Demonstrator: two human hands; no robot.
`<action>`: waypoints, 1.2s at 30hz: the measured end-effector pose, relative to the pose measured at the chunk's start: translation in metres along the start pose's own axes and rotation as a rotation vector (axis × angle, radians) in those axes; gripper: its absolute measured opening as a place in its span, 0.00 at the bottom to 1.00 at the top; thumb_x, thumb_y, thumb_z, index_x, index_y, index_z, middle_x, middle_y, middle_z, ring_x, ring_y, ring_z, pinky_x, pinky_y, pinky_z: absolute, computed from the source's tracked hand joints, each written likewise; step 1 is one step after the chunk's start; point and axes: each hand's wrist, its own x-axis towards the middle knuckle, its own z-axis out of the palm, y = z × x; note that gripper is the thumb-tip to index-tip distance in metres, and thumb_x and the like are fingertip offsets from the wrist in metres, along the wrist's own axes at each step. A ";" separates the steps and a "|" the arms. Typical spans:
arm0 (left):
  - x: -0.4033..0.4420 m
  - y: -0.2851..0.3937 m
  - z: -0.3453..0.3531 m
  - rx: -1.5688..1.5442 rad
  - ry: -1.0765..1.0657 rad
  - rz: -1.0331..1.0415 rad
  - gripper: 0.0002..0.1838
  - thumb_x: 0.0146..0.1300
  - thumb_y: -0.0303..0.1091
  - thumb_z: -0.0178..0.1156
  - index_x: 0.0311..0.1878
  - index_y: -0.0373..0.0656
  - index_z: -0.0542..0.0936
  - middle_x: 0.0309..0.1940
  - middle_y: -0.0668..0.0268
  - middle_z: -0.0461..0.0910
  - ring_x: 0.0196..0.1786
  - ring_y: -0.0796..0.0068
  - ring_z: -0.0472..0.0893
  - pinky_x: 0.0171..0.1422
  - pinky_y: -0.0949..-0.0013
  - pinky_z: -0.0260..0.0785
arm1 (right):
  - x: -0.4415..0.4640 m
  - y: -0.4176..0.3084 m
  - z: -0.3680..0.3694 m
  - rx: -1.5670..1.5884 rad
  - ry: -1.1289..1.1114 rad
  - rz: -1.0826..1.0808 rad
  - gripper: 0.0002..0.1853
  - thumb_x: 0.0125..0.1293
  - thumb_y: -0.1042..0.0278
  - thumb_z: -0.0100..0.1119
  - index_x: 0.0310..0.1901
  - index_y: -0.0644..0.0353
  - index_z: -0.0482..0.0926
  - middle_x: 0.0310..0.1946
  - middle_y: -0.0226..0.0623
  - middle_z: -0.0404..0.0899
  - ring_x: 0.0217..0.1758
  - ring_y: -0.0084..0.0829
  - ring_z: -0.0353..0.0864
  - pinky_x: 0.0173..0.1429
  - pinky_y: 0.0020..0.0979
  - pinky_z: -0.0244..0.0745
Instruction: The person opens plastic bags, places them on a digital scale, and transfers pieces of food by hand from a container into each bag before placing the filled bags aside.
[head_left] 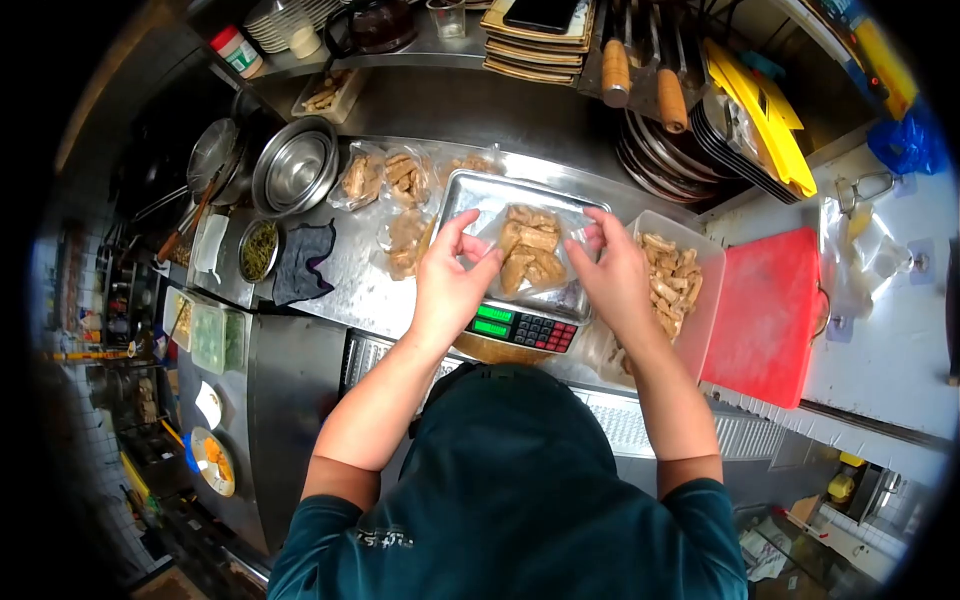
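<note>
A clear plastic bag of brown food pieces (531,250) rests on the metal tray of a digital scale (522,329) with green displays. My left hand (458,272) is at the bag's left edge, fingers apart and curved. On the other side, my right hand (609,268) has its thumb near the bag's edge and its fingers spread. Whether either hand pinches the thin plastic is hard to see. Right of the scale, a clear container (707,290) holds more brown pieces. Several filled bags (406,176) lie left of and behind the scale.
A red board (765,318) stands right of the container. Metal bowls (295,167), a dark cloth (303,262) and a bowl of green food (259,250) are at the left. A shelf (432,57) behind holds plates, and wooden-handled tools (616,73) hang there.
</note>
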 end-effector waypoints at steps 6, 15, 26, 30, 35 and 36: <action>0.000 0.000 0.005 0.207 0.049 0.138 0.37 0.56 0.33 0.75 0.69 0.33 0.72 0.32 0.68 0.76 0.38 0.77 0.77 0.47 0.72 0.72 | -0.008 -0.011 -0.015 -0.076 0.057 -0.115 0.30 0.61 0.57 0.72 0.62 0.62 0.76 0.56 0.47 0.79 0.46 0.40 0.85 0.52 0.40 0.81; 0.002 0.000 -0.004 0.124 0.067 0.132 0.32 0.67 0.38 0.67 0.71 0.35 0.71 0.35 0.73 0.76 0.39 0.84 0.74 0.46 0.78 0.69 | -0.034 0.047 -0.064 -0.144 0.151 0.055 0.29 0.63 0.66 0.71 0.65 0.60 0.75 0.66 0.46 0.73 0.45 0.33 0.85 0.53 0.36 0.81; 0.003 0.000 -0.041 -0.045 0.226 0.072 0.29 0.74 0.45 0.56 0.70 0.35 0.72 0.38 0.70 0.80 0.36 0.85 0.73 0.37 0.80 0.61 | -0.098 0.169 -0.063 -0.256 -0.082 0.358 0.32 0.59 0.84 0.63 0.67 0.59 0.75 0.62 0.50 0.79 0.61 0.47 0.83 0.67 0.38 0.78; -0.007 -0.006 -0.048 -0.093 0.244 0.014 0.27 0.75 0.43 0.56 0.69 0.36 0.72 0.38 0.69 0.81 0.35 0.84 0.73 0.39 0.79 0.63 | -0.121 0.230 -0.051 -0.242 -0.320 0.407 0.32 0.58 0.82 0.61 0.67 0.58 0.75 0.71 0.54 0.70 0.72 0.50 0.73 0.72 0.39 0.71; -0.019 -0.033 -0.062 -0.108 0.313 0.021 0.26 0.75 0.42 0.55 0.70 0.36 0.73 0.36 0.71 0.80 0.28 0.89 0.66 0.32 0.82 0.56 | -0.147 0.262 -0.054 -0.408 -0.412 0.423 0.32 0.59 0.74 0.67 0.67 0.60 0.74 0.71 0.60 0.67 0.68 0.52 0.75 0.70 0.41 0.73; -0.023 -0.034 -0.064 -0.115 0.321 0.004 0.27 0.75 0.43 0.55 0.69 0.35 0.73 0.36 0.72 0.79 0.30 0.88 0.68 0.32 0.81 0.56 | -0.147 0.264 -0.056 -0.386 -0.377 0.470 0.32 0.58 0.74 0.67 0.67 0.60 0.75 0.70 0.60 0.68 0.68 0.53 0.75 0.70 0.41 0.73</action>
